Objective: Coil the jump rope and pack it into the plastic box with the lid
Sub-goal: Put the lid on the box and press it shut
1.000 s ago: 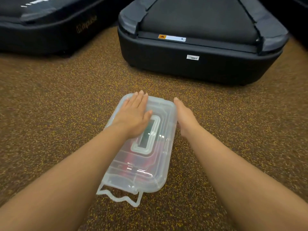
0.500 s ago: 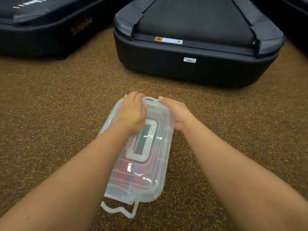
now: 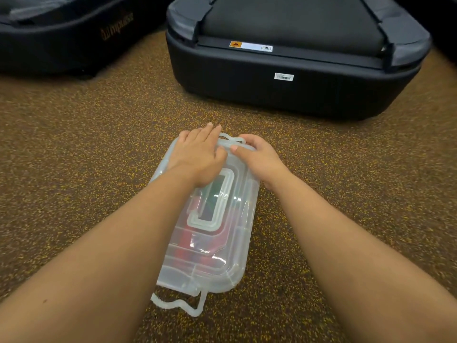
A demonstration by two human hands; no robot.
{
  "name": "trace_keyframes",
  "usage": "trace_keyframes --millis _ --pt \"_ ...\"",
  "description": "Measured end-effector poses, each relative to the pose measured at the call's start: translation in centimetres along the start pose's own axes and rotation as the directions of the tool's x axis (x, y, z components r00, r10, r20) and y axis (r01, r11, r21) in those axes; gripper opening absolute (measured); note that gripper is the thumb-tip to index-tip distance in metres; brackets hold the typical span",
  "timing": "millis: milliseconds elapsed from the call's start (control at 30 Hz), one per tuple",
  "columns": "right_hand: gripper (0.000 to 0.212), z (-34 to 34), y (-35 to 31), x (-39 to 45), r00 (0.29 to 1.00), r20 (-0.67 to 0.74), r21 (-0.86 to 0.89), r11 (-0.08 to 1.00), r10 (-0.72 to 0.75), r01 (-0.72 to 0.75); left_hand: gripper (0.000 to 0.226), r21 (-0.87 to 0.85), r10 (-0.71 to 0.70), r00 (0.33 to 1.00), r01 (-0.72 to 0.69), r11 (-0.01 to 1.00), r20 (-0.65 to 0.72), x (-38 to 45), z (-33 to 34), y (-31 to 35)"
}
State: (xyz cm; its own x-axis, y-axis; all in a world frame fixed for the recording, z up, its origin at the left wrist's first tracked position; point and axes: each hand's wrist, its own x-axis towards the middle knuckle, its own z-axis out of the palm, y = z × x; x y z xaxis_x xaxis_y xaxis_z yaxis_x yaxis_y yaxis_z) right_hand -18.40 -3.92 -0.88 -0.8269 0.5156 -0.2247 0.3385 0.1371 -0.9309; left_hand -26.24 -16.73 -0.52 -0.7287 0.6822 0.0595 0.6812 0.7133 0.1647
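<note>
Floor (image 3: 74, 149): brown speckled gym flooring is carrying the box; dark machine bases (image 3: 291, 78) are sitting well apart at the far side.
Plastic box (image 3: 170, 266): lying lengthwise near-to-far between the forearms, translucent, lid (image 3: 230, 243) already sitting on top.
Jump rope (image 3: 184, 240): showing as red and dark shapes through the lid, inside the box; coil shape too blurred to judge.
Left hand (image 3: 197, 154): pressing palm-down on the lid's far left end, fingers (image 3: 210, 129) spread flat, gripping nothing.
Right hand (image 3: 259, 157): curling its fingers (image 3: 247, 139) around the far latch (image 3: 228, 139), thumb on the lid edge.
Near latch (image 3: 178, 304): hanging open on the floor.
Risk, judged: the far latch may be failing to seat if rope is bulging under the lid; uneven pressing could be popping the near end up; the box could be sliding on the floor.
</note>
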Motion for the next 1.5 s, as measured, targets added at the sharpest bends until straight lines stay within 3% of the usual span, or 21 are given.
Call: trace_keyframes --millis 333,533,767,933,1067,1233,1367,1433,1500 --pt "0.031 0.3 0.1 0.0 0.996 -0.066 -0.019 0.998 -0.061 0.060 0.051 -0.041 0.001 0.999 -0.003 0.999 -0.047 0.4 0.0 0.0" --pt "0.042 1.2 0.2 -2.6 0.978 -0.198 -0.029 0.998 -0.060 0.055 0.050 -0.083 0.021 1.000 -0.022 0.996 -0.017 0.1 0.0 -0.4" --pt "0.051 2.7 1.9 -8.9 0.927 -0.370 0.019 0.997 -0.061 0.074 0.056 -0.118 0.114 0.986 -0.100 0.988 0.119 -4.0 -1.7 -1.3" --pt "0.053 3.4 2.9 -12.3 0.939 -0.298 -0.099 0.984 -0.173 0.150 0.057 -0.104 0.063 0.991 -0.051 0.993 0.120 -11.5 -2.2 -3.6" --pt "0.057 4.4 4.1 -16.0 0.938 -0.190 -0.311 0.924 -0.291 0.224 0.055 -0.380 -0.106 0.986 0.146 0.913 0.126 -16.0 -2.7 -5.2" --pt "0.060 6.4 5.0 -21.7 0.970 -0.043 -0.139 0.963 -0.240 0.232 0.052 -0.533 -0.230 0.968 0.245 0.810 0.097 -17.6 -2.5 -4.7" --pt "0.054 4.3 4.5 -20.9 0.977 -0.069 -0.108 0.975 -0.200 0.192 0.054 -0.579 -0.235 0.959 0.281 0.765 0.156 -18.4 -1.9 -3.6" --pt "0.053 3.2 4.6 -20.7 0.978 -0.051 -0.151 0.969 -0.204 0.194 0.055 -0.540 -0.218 0.963 0.269 0.798 0.158 -18.9 -1.7 -2.7" --pt "0.059 2.7 4.8 -21.3 0.973 0.015 -0.249 0.942 -0.229 0.225 0.057 -0.396 -0.153 0.984 0.176 0.901 0.089 -19.5 -2.2 -2.3"
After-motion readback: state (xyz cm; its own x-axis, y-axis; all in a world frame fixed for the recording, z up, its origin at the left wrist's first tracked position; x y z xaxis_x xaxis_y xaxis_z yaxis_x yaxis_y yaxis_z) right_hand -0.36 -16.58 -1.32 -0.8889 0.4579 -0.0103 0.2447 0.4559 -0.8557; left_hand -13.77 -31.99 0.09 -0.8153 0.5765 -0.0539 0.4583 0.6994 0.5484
